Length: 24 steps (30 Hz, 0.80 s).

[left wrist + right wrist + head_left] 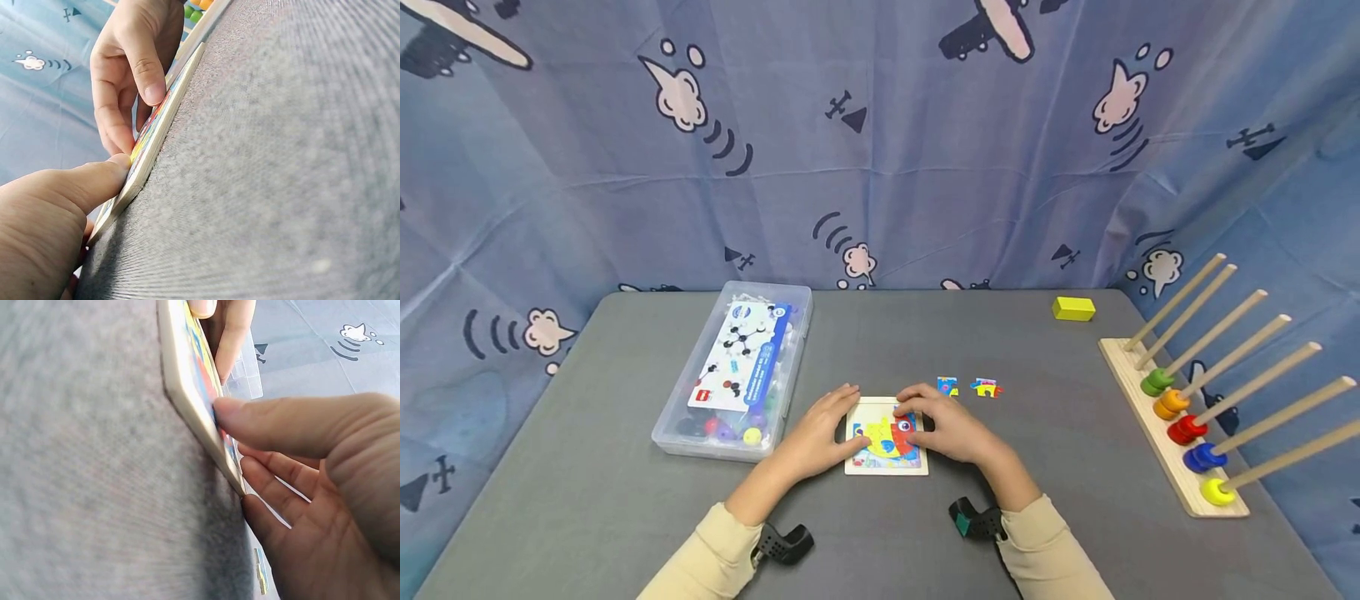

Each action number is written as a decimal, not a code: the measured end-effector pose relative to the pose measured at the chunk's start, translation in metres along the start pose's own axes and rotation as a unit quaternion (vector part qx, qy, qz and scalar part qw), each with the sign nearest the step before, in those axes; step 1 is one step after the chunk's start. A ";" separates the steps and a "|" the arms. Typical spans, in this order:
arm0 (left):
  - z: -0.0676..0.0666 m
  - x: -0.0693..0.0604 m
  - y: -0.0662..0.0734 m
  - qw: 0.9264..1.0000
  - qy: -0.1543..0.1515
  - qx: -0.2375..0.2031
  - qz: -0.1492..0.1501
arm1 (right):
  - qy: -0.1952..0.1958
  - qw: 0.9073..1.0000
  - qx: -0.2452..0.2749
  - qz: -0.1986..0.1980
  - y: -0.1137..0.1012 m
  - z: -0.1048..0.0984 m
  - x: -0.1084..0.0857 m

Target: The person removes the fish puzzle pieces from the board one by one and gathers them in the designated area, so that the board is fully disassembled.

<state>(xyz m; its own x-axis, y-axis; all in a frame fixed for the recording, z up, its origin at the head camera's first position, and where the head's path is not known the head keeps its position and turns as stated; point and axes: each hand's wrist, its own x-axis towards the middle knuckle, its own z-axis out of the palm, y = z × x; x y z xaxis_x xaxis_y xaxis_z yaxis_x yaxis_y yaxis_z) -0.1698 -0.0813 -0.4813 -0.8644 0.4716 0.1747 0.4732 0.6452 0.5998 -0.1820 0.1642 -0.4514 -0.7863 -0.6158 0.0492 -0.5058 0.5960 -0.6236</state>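
Observation:
A small jigsaw puzzle board point(886, 471) with a pale wooden rim lies on the table in the head view, its picture mostly filled by yellow, red and blue pieces. My left hand point(817, 433) holds the board's left side, thumb on the yellow part and fingers along the edge. From the other side, my right hand point(947, 427) rests its thumb on the red piece point(901, 432) with the eye, its loosely bent fingers at the upper right of the board. In the right wrist view, the right thumb point(250, 422) presses the picture; the little finger touches the board's corner.
Two loose puzzle pieces, a blue one point(947, 386) and a yellow-red one point(987, 387), lie beyond the right hand. A clear plastic case point(730, 433) is at left. At right stands a wooden peg rack point(1150, 408) with coloured rings; a yellow block point(1073, 308) lies farther back.

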 end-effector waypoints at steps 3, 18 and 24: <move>0.000 0.001 -0.001 1.000 0.001 0.004 -0.001 | 0.005 1.000 -0.003 -0.008 0.000 0.000 0.001; -0.002 0.000 0.001 1.000 0.003 0.006 0.003 | 0.011 1.000 0.019 0.016 -0.001 0.002 0.001; -0.001 0.000 0.001 1.000 0.001 0.003 0.001 | 0.022 0.999 0.017 0.023 -0.001 0.002 0.000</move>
<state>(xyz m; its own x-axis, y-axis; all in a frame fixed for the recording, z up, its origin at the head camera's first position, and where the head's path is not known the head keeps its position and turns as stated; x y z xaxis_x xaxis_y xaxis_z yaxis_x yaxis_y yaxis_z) -0.1691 -0.0814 -0.4804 -0.8637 0.4720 0.1768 0.4758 0.6478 0.5950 -0.1808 0.1626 -0.4527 -0.8239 -0.5642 0.0539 -0.4571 0.6052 -0.6518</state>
